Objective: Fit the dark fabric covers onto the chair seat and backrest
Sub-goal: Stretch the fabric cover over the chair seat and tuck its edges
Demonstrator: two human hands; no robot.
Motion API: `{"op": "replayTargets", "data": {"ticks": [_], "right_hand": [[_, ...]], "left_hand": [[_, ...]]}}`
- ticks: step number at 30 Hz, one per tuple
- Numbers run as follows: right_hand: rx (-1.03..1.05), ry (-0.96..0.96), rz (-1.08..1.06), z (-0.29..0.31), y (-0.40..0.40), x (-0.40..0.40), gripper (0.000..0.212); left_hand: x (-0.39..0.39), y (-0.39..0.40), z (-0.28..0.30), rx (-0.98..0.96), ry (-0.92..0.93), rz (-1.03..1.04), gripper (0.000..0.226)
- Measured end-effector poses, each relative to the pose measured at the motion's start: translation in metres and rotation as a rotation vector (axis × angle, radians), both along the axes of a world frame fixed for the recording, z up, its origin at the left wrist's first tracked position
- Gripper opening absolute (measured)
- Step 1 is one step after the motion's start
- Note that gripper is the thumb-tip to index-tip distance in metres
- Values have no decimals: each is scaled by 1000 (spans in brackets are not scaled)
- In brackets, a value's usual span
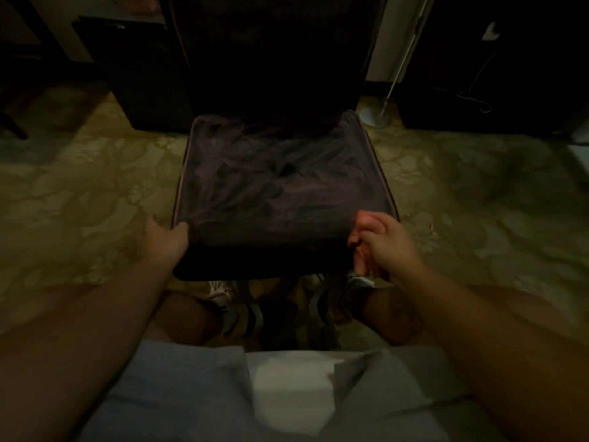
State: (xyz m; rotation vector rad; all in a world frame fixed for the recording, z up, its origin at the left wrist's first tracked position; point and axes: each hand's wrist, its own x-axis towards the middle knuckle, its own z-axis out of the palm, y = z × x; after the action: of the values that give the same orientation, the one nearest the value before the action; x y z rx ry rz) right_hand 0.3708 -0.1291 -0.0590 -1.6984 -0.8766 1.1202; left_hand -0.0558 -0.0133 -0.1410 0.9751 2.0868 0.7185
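A chair stands in front of me in dim light. Its seat wears a dark, wrinkled fabric seat cover [280,186] stretched corner to corner. The backrest [274,52] rises behind it, also dark; I cannot tell whether fabric covers it. My left hand [165,240] grips the cover at the seat's front left corner, thumb on top and fingers wrapped under the edge. My right hand [379,244] has its fingers curled around the cover's edge at the front right corner. The cover's front hem hangs over the seat's front edge.
A patterned greenish carpet [95,193] lies all around the chair. Dark furniture [140,74] stands at the back left and back right. A white floor lamp base [376,116] with its pole sits right of the chair back. My shoes [236,311] are under the seat front.
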Motion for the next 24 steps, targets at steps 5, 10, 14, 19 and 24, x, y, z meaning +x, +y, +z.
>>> {"op": "replayTargets", "data": {"ticks": [5,10,14,19,24], "right_hand": [[-116,-18,-40,-24,-13,9,18],[-347,17,-77,-33,-20,21,30],[-342,67,-316,-51,-8,37,30],[-392,57,-366,-60,1,62,17],[-349,-111,-416,-80,14,66,17]], "left_hand": [[16,-11,-7,-71,-108,-79,95],[29,-18,-9,15,-141,-77,102],[32,-25,-11,15,-188,-77,109],[13,-22,-54,21,-348,-77,123],[9,-28,-67,67,-432,-98,130]]}}
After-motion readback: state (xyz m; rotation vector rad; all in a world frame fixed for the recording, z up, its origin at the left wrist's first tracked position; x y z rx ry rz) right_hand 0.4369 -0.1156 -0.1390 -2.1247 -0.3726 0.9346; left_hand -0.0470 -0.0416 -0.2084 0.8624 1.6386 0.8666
